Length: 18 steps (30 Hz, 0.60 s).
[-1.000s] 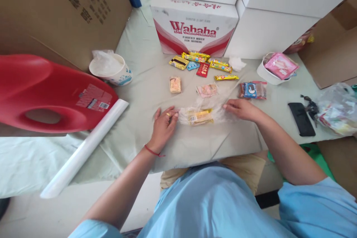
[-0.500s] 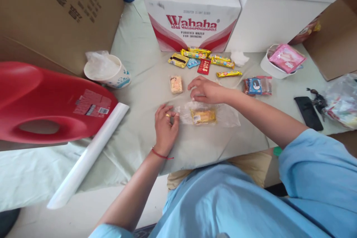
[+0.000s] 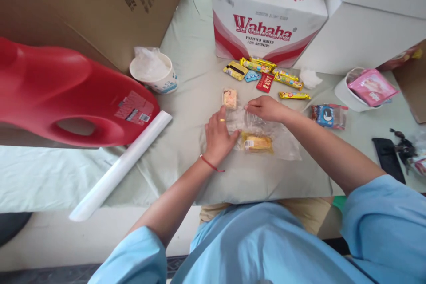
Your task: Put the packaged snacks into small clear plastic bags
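A clear plastic bag (image 3: pixel 286 144) lies on the pale green cloth in front of me with a yellow wrapped snack (image 3: pixel 257 143) inside it. My left hand (image 3: pixel 218 136) rests on the bag's left end, fingers together and pressing down on it. My right hand (image 3: pixel 264 108) is closed in a pinch on the bag's upper edge, just above the snack. A small pink-and-cream wrapped snack (image 3: pixel 230 98) lies right beyond my hands.
Several wrapped snacks (image 3: pixel 266 75) lie before a Wahaha carton (image 3: pixel 266 31). A paper cup (image 3: pixel 155 73), red plastic stool (image 3: pixel 66 93) and white roll (image 3: pixel 121 166) are left. A blue cookie pack (image 3: pixel 328 115), white bowl (image 3: pixel 346 95) holding a pink pack (image 3: pixel 372 87) and black phone (image 3: pixel 388 157) are right.
My right hand came from the bag's right end across to its upper edge and pinched it. My left hand shifted onto the bag's left end. The camera view swung, moving everything rightward.
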Motion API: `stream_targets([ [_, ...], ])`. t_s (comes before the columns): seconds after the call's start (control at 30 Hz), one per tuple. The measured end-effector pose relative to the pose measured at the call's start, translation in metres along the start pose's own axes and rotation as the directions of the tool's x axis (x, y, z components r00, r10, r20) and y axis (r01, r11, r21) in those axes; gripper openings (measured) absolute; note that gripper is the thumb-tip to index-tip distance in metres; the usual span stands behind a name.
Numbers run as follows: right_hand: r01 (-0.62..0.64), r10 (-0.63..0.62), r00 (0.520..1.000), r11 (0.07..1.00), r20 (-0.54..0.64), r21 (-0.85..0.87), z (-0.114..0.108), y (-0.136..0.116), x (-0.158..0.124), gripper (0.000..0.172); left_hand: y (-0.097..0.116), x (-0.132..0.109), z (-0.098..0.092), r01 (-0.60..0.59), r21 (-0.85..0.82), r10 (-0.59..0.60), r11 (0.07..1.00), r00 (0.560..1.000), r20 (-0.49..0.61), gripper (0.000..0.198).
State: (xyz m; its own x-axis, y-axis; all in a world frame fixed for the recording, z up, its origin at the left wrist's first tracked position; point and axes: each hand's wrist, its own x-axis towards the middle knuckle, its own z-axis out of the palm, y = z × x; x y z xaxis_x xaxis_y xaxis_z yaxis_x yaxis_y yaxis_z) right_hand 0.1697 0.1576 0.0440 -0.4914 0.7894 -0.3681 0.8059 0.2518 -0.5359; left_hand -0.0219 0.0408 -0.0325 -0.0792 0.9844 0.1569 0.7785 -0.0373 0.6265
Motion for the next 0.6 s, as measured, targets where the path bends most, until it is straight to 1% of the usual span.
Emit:
stream_targets([
  [0.07,0.126,-0.132,0.990,0.987,-0.055,-0.103,-0.001,-0.007,-0.014,0.042,0.003,0.005,0.004,0.024,0.032,-0.024,0.999,1.000,0.015,0.081],
  [0.13,0.222,-0.243,0.968,0.947,-0.067,-0.231,0.004,-0.015,-0.034,0.040,0.003,0.008,0.007,0.033,0.040,-0.034,0.999,0.999,0.017,0.074],
  [0.2,0.248,-0.269,0.963,0.908,-0.015,-0.339,0.017,-0.021,-0.057,0.036,0.002,0.009,0.008,0.031,0.040,-0.032,0.999,0.999,0.023,0.061],
  [0.27,0.249,-0.253,0.966,0.870,0.049,-0.425,0.037,-0.024,-0.079,0.036,-0.001,0.010,0.008,0.020,0.046,-0.022,0.999,0.999,0.043,0.040],
  [0.33,0.254,-0.260,0.964,0.835,0.057,-0.488,0.057,-0.022,-0.095,0.040,-0.007,0.009,0.004,-0.004,0.044,0.001,0.999,0.998,0.069,0.024],
  [0.4,0.269,-0.296,0.955,0.821,0.028,-0.504,0.072,-0.017,-0.107,0.047,-0.014,0.007,-0.003,-0.029,0.028,0.027,0.999,0.997,0.078,0.017],
  [0.5,0.290,-0.338,0.941,0.845,-0.028,-0.450,0.082,-0.009,-0.117,0.054,-0.021,0.001,-0.018,-0.018,-0.019,0.019,1.000,0.999,0.041,0.013],
  [0.53,0.293,-0.344,0.938,0.856,-0.047,-0.426,0.084,-0.008,-0.119,0.054,-0.020,-0.001,-0.024,0.003,-0.047,-0.001,0.999,0.999,0.043,0.012],
  [0.6,0.290,-0.346,0.935,0.875,-0.082,-0.387,0.086,-0.006,-0.122,0.052,-0.012,-0.007,-0.035,0.071,-0.138,-0.057,0.988,0.993,0.103,0.013],
])
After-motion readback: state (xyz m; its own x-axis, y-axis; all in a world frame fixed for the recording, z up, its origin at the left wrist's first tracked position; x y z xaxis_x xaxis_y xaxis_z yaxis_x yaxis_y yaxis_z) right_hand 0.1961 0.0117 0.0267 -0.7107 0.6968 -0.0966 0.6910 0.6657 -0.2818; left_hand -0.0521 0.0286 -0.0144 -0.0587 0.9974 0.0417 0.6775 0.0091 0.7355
